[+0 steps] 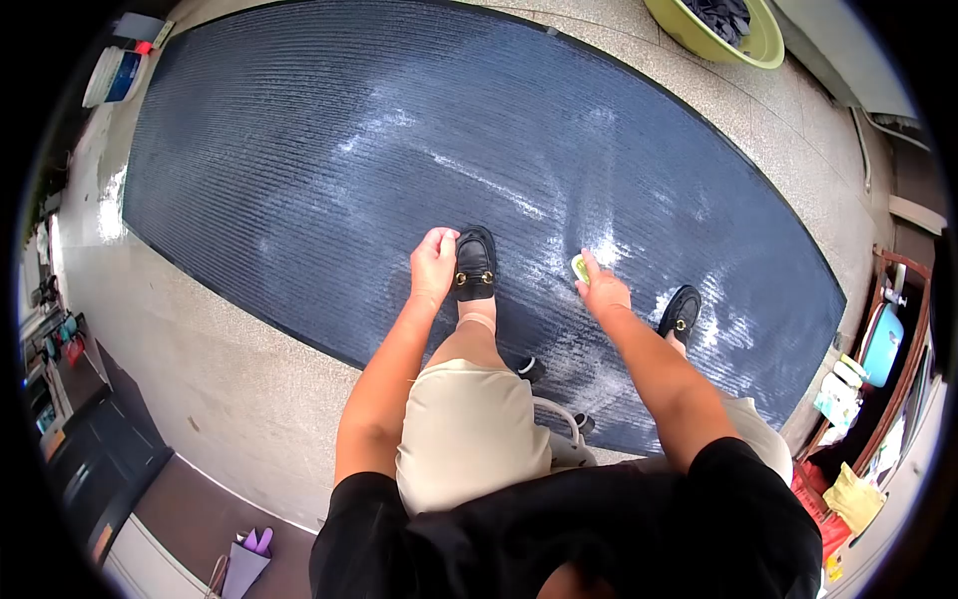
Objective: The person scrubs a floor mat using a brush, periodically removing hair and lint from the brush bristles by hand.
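Observation:
A large dark ribbed floor mat spreads beneath me, with streaks of white suds on it. My right hand is closed around a small green and white scrub brush, held low over a sudsy patch of the mat; its bristles are hidden. Beside my left black loafer, my left hand is curled into a loose fist, and nothing shows in it. My other black loafer rests on the mat, to the right of the brush.
A yellow-green basin with dark cloth stands beyond the mat at upper right. A white and blue bucket is at upper left. At right is a wooden shelf with a blue item. A white curved seat part shows under me.

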{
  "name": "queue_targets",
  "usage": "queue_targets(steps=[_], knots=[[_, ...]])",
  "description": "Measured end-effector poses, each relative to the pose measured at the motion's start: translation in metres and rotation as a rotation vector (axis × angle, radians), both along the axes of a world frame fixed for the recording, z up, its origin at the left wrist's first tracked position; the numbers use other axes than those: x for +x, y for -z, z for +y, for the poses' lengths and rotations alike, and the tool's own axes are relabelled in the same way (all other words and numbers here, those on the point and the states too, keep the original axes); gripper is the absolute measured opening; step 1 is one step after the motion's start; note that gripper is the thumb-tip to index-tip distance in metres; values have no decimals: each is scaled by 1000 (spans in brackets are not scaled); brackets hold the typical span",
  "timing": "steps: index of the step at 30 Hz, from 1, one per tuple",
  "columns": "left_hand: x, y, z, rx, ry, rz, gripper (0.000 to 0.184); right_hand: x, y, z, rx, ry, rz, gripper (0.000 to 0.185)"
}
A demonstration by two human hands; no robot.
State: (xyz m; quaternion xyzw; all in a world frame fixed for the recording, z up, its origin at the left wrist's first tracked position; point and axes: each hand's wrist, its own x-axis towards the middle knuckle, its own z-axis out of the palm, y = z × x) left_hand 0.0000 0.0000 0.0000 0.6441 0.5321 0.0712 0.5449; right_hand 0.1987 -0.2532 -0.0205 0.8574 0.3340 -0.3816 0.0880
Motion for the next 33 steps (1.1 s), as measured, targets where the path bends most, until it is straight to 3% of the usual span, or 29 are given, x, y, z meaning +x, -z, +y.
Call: queue_targets(steps=[2,3,9,11,15,17,19,24,27,33], knots=[[42,0,-13,136,170,-87,20,17,-9,-9,6,47,-94,73],[-16,-23,6,135,318,85,20,-56,-11,8,-8,49,36,73],[14,34,-26,123,775,-177,18,-32,6,39,125,-178,-12,72],[17,24,-20,102,1127,58,18,-14,17,88,190,-162,-21,70],[27,42,-14,-78,990,241,20,17,16,224,299,33,-56,64],[29,46,-13,-85,977,258,20,19,18,249,325,92,-85,63],[29,43,-13,-94,970,271,20,14,15,251,310,206,-25,63],[32,37,-10,-144,922,255,21,-10,3,129,110,-39,97,65],[32,33,-11,-157,919,235,20,2,7,131,133,-111,87,65],[26,41,-15,-103,945,253,19,-4,5,345,341,-113,172,59]])
